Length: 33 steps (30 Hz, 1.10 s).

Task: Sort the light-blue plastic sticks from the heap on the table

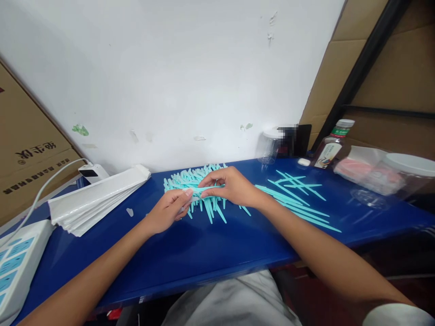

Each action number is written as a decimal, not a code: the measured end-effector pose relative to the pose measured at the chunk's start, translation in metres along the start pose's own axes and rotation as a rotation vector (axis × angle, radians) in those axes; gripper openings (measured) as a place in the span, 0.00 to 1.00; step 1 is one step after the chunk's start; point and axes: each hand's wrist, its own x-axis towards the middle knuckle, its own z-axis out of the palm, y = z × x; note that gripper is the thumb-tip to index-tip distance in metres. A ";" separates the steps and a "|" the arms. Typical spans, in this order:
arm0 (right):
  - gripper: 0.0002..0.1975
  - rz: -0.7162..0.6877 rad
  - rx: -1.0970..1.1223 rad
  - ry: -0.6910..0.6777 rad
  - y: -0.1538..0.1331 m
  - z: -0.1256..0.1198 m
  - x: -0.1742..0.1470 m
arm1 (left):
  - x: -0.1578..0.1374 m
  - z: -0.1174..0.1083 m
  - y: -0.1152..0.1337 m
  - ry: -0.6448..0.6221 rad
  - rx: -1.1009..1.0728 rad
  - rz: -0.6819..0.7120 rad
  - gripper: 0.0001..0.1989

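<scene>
My left hand [170,209] is closed, thumb against fingers, at the left end of a slim turquoise stick [210,187]. A whitish, see-through piece shows by its fingertips; whether it is on the stick is unclear. My right hand [234,184] pinches the same stick from the other side, its fingers bent over it. Beneath and behind both hands lies a heap of turquoise sticks [183,176], flat with tapered ends. More loose turquoise sticks [306,212] lie to the right, some side by side, others crossed.
On the blue table [190,258], a fanned stack of white sleeves [98,194] lies left, near a white device [93,172] with a cable and a power strip [23,267]. A small translucent piece [129,212] lies nearby. Right stand a bottle [333,145], clear jars [268,147] and a bag with pink contents [367,170].
</scene>
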 end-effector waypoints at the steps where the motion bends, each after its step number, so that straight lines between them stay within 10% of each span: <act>1: 0.14 -0.006 0.009 0.008 0.000 0.002 0.000 | 0.000 0.002 0.000 -0.010 -0.002 0.000 0.27; 25: 0.14 0.048 -0.093 -0.047 0.005 0.002 0.002 | 0.001 -0.007 -0.009 0.066 0.116 0.033 0.26; 30: 0.11 0.057 -0.407 0.029 0.013 -0.032 0.000 | 0.003 -0.010 -0.010 0.153 0.134 0.068 0.26; 33: 0.11 0.305 -0.626 -0.056 0.021 -0.072 -0.007 | 0.004 -0.015 -0.011 0.177 0.169 0.066 0.25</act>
